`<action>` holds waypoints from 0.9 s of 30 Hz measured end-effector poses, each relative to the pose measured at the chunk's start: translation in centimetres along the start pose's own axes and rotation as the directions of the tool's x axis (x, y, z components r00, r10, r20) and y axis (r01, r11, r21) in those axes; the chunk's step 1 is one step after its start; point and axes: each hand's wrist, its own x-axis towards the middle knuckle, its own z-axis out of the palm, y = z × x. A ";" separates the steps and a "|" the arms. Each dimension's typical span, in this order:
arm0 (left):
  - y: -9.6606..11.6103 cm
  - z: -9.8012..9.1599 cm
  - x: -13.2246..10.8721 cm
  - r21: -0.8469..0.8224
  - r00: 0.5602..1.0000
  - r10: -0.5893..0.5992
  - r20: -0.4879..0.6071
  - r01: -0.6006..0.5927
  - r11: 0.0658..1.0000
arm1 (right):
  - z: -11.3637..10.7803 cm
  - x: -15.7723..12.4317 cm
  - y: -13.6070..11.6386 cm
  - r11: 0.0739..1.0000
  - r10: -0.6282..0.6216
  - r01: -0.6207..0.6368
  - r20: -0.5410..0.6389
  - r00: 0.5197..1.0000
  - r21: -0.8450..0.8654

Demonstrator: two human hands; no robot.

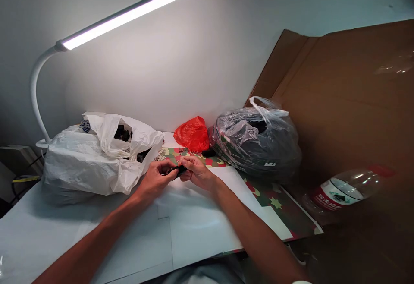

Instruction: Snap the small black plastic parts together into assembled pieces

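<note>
Above the middle of the table, my left hand (159, 175) and my right hand (194, 171) meet around a small black piece (179, 171). It is short and dark, and its exact kind does not show. My left fingers pinch one end, while my right thumb and fingers close on the other end. Just beyond my hands lie small metallic-looking bits (161, 156) on the patterned cloth, too small to name. A black object (208, 153) rests on the cloth behind my right hand.
A white plastic bag (84, 167) with dark pieces stands left. Behind are a red bag (193, 134) and a clear bag (258, 146) of dark contents. A lamp (136, 13) arches overhead. Right are a cardboard sheet (352, 98) and a bottle (346, 191). White sheets (200, 215) cover the table.
</note>
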 end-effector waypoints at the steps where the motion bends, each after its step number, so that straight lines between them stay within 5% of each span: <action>1: -0.1 0.0 0.0 0.006 1.000 0.003 -0.002 -0.003 1.000 | 0.0 0.0 -0.1 1.000 0.002 -0.002 -0.007 1.000 -0.006; 20: -0.4 -0.4 0.0 0.171 0.999 -0.020 -0.039 0.026 0.985 | -2.4 -0.2 -0.1 0.953 0.005 0.018 0.076 0.997 -0.302; 27: 1.2 -0.2 -0.1 0.094 0.997 -0.035 -0.064 0.041 0.995 | -1.8 0.4 0.6 0.992 -0.057 0.053 -0.026 0.998 -0.118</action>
